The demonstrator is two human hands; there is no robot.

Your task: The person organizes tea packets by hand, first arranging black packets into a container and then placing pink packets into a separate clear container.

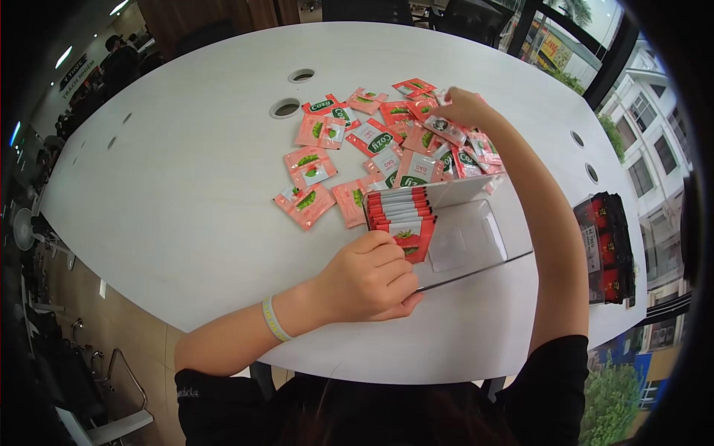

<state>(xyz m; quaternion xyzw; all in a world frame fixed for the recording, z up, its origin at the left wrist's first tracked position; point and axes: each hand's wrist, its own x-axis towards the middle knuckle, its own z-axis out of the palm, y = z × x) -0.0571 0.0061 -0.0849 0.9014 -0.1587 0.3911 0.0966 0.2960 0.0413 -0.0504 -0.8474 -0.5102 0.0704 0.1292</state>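
My left hand (375, 276) is closed around the near-left wall of a clear plastic box (470, 234). Inside the box's left part stands a row of red and white tea sachets (401, 208), the front one showing a strawberry picture. My right hand (467, 109) reaches over the far right of a loose pile of tea sachets (420, 141). Its fingers are bent and pinched at a sachet's edge, which they partly hide. The loose sachets are pink, red and white, several marked "Cozy", and lie overlapping behind the box.
A second clear box (606, 249) with dark and red packets stands at the table's right edge. Two round cable holes (285, 108) open in the white table (193, 163) left of the pile. Chairs (468, 21) stand beyond the far edge; windows are to the right.
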